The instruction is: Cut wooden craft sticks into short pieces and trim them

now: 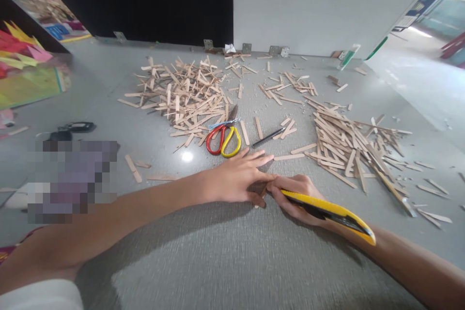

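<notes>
My right hand (298,196) is wrapped around a yellow-and-black utility knife (330,213), its handle slanting back over my wrist. The blade end is hidden by my fingers. Opposite it, my left hand (241,177) lies low on the grey table, with some fingers stretched out and the thumb and index finger pinning a small wooden craft stick (257,206) against the surface. Most of that stick is covered. Scissors (222,141) with one red and one yellow handle lie just beyond my left hand. A black pen (269,138) rests to their right.
A loose heap of craft sticks (185,97) spreads at the back left, another pile (337,140) at the right. A black-and-white upright panel (312,5) bounds the table's back. Keys (78,127) and a colourful paper object (29,82) lie left.
</notes>
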`<state>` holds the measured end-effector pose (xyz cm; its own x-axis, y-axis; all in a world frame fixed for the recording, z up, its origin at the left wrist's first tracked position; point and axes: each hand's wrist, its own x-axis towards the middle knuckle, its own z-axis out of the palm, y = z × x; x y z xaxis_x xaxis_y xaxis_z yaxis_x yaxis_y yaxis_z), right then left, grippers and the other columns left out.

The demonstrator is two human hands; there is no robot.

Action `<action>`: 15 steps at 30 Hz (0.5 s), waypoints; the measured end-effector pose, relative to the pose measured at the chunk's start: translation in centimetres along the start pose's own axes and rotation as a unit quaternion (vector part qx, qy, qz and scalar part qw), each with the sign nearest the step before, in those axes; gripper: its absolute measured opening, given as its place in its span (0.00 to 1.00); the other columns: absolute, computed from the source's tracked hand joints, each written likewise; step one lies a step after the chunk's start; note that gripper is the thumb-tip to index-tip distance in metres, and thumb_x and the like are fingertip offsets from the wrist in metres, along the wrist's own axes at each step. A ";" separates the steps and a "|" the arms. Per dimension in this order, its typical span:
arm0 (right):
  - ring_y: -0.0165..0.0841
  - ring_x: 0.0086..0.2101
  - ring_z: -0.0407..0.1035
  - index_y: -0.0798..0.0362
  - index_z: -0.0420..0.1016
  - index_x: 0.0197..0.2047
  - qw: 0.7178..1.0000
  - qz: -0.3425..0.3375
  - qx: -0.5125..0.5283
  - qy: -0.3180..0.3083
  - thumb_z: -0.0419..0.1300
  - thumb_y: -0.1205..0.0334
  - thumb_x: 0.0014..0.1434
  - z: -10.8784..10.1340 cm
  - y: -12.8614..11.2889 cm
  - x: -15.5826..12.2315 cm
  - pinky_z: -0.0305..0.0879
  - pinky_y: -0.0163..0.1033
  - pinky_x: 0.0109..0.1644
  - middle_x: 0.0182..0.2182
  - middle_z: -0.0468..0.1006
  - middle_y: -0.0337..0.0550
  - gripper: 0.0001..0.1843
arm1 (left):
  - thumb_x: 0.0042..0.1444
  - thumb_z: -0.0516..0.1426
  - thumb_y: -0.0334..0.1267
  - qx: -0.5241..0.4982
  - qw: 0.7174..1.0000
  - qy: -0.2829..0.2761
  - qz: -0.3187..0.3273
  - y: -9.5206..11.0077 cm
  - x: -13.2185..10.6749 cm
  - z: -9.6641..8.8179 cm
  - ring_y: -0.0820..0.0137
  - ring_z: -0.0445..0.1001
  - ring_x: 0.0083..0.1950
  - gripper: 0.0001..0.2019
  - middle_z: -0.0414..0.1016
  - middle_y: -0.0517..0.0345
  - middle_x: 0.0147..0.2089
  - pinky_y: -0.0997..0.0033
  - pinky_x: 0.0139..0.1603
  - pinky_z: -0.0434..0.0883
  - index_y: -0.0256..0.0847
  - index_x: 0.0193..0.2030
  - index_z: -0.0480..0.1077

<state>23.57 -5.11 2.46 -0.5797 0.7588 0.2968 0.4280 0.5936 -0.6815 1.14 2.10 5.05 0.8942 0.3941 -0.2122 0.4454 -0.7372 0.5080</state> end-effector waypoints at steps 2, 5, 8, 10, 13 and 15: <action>0.25 0.22 0.65 0.50 0.73 0.39 1.000 0.005 0.009 0.001 0.53 0.64 0.77 0.1 0.1 -0.2 0.60 0.32 0.28 0.27 0.76 0.35 0.12 | 0.65 0.69 0.54 -0.002 1.000 0.000 -0.001 -0.1 0.0 0.1 0.40 0.40 0.86 0.32 0.43 0.47 0.87 0.26 0.80 0.42 0.58 0.73 0.71; 0.26 0.23 0.67 0.50 0.74 0.39 1.000 0.013 0.023 0.007 0.55 0.62 0.76 0.1 0.4 -0.4 0.62 0.32 0.29 0.28 0.78 0.36 0.11 | 0.64 0.70 0.54 0.001 1.000 0.004 -0.003 -0.3 0.0 0.3 0.42 0.40 0.86 0.32 0.43 0.48 0.87 0.27 0.81 0.41 0.58 0.73 0.71; 0.25 0.23 0.67 0.50 0.74 0.39 0.999 0.024 0.026 0.020 0.56 0.62 0.76 0.1 0.5 -0.4 0.62 0.31 0.30 0.27 0.76 0.34 0.11 | 0.64 0.69 0.56 0.001 1.000 0.008 -0.002 -0.4 0.0 0.5 0.42 0.41 0.86 0.33 0.45 0.48 0.86 0.27 0.81 0.42 0.59 0.74 0.70; 0.24 0.22 0.65 0.50 0.74 0.38 0.999 0.030 0.033 0.024 0.56 0.62 0.76 0.0 0.4 -0.2 0.61 0.30 0.28 0.26 0.75 0.32 0.12 | 0.64 0.69 0.57 0.000 1.000 0.008 -0.002 -0.4 0.0 0.5 0.42 0.41 0.86 0.33 0.44 0.46 0.86 0.27 0.81 0.43 0.57 0.74 0.70; 0.24 0.22 0.65 0.50 0.74 0.38 0.998 0.033 0.047 0.019 0.57 0.62 0.75 0.0 0.2 0.0 0.59 0.31 0.28 0.26 0.76 0.32 0.11 | 0.64 0.69 0.56 0.003 1.000 0.006 -0.004 -0.3 0.0 0.5 0.41 0.41 0.86 0.32 0.44 0.43 0.86 0.26 0.80 0.43 0.55 0.72 0.72; 0.25 0.22 0.65 0.50 0.75 0.38 0.998 0.035 0.050 0.017 0.57 0.61 0.75 -0.1 0.1 0.1 0.60 0.31 0.28 0.26 0.77 0.33 0.11 | 0.64 0.69 0.57 0.005 1.000 0.008 -0.003 -0.3 0.0 0.4 0.42 0.41 0.86 0.31 0.45 0.44 0.86 0.26 0.81 0.43 0.56 0.71 0.73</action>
<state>23.60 -4.95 2.44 -0.5265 0.8073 0.2665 0.3955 0.5100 -0.7638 1.06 2.09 4.54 0.8908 0.4072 -0.2015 0.4511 -0.7401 0.4987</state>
